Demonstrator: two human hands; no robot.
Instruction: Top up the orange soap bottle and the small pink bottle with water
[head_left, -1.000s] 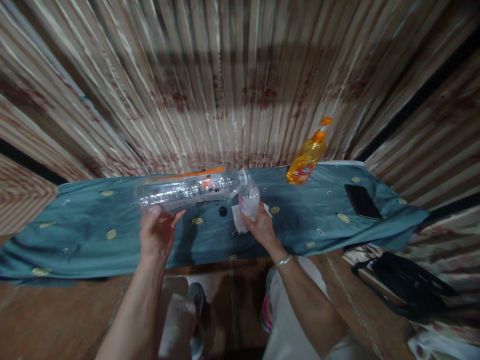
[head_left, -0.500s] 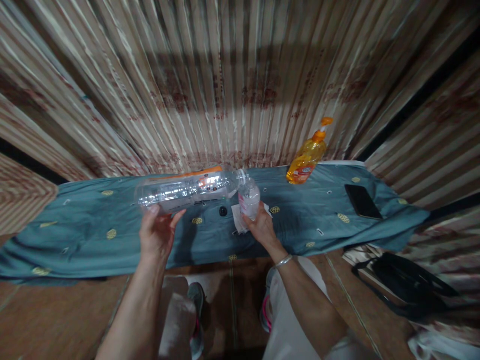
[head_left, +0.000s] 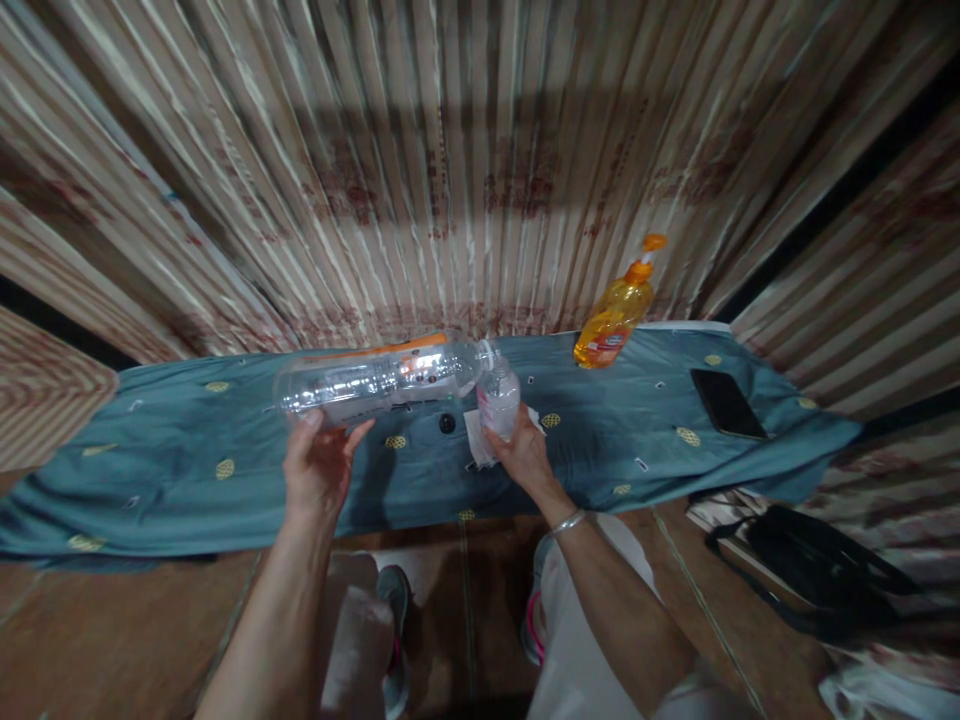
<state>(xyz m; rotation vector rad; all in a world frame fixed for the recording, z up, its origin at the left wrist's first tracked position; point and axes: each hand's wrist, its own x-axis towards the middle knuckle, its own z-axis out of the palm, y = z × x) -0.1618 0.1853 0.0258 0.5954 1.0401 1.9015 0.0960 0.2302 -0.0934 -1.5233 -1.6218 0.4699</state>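
Observation:
My left hand (head_left: pixel 321 466) grips a large clear plastic bottle (head_left: pixel 375 382) and holds it on its side above the table, its open neck pointing right. The neck meets the mouth of a small clear bottle (head_left: pixel 499 398), which my right hand (head_left: pixel 523 452) holds upright from below. A small black cap (head_left: pixel 447 423) lies on the blue-green cloth (head_left: pixel 187 470) between my hands. A white paper (head_left: pixel 475 436) lies under the small bottle.
An orange dish-soap pump bottle (head_left: pixel 615 315) stands at the back right of the table. A black phone (head_left: pixel 726 403) lies flat to its right. A black bag (head_left: pixel 810 570) sits on the floor at the right. A striped curtain hangs behind the table.
The large bottle and my left hand have shifted very slightly to the right. Both hands keep their hold.

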